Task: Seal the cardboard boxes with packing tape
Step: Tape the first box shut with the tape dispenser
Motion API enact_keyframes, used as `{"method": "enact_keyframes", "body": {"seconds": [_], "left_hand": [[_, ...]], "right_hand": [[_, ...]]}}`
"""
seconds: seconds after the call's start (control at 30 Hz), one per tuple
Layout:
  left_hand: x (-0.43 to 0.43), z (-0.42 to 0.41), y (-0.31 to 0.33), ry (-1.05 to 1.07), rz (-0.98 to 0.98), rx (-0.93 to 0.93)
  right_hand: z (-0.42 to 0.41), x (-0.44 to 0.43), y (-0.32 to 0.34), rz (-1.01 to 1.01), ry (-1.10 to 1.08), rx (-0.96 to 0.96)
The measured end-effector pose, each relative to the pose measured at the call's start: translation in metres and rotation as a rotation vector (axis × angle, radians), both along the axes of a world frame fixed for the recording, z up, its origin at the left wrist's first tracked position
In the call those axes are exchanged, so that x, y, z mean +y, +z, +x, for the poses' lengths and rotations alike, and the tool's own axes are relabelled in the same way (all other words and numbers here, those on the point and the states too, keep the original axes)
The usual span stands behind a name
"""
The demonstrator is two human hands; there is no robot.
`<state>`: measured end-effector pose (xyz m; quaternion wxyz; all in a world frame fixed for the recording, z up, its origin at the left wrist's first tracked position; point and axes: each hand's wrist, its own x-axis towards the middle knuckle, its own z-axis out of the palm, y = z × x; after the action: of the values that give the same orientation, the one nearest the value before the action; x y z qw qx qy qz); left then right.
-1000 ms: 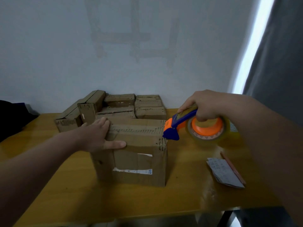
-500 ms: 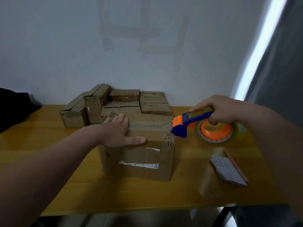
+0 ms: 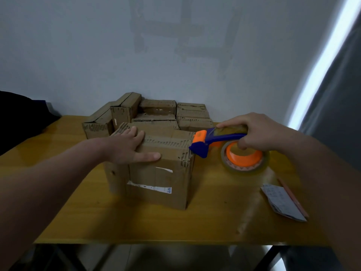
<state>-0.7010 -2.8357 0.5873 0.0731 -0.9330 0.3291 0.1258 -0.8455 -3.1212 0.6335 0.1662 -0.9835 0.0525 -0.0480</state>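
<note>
A brown cardboard box (image 3: 156, 180) stands in the middle of the yellow wooden table (image 3: 136, 222), its flaps closed. My left hand (image 3: 129, 147) lies flat on the box's top near the left corner, thumb stretched along the front edge. My right hand (image 3: 252, 132) grips the blue handle of a tape dispenser (image 3: 213, 141) with an orange hub and a roll of clear tape (image 3: 244, 159). The dispenser's blue and orange nose touches the box's top right corner.
Several smaller cardboard boxes (image 3: 156, 114) are stacked against the wall behind the box. A folded paper (image 3: 281, 202) and a pencil (image 3: 293, 198) lie on the table at the right. A dark object (image 3: 19, 114) sits at the far left, a grey curtain (image 3: 336, 94) at the right.
My right hand has brought the dispenser leftward until its nose meets the box's top right corner. My left hand stays on the box top. The camera view has shifted a little.
</note>
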Motion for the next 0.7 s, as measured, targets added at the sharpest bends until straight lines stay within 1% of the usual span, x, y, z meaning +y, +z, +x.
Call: {"method": "enact_keyframes", "body": {"seconds": [0.07, 0.13, 0.27, 0.53, 0.7], "left_hand": [[-0.001, 0.000, 0.002, -0.006, 0.021, 0.021], [-0.002, -0.001, 0.003, -0.008, 0.033, 0.038], [-0.008, -0.008, 0.003, -0.017, 0.027, -0.010], [-0.040, -0.034, 0.003, -0.096, -0.038, 0.030], [-0.061, -0.047, 0.001, -0.144, -0.117, 0.047]], "right_hand": [[0.002, -0.001, 0.003, 0.011, -0.003, -0.021], [0.004, 0.001, 0.002, 0.002, 0.005, 0.016], [0.004, 0.001, -0.006, 0.019, -0.001, 0.043], [0.003, 0.000, -0.010, 0.064, -0.023, 0.040], [0.003, 0.001, -0.013, 0.082, -0.025, 0.030]]}}
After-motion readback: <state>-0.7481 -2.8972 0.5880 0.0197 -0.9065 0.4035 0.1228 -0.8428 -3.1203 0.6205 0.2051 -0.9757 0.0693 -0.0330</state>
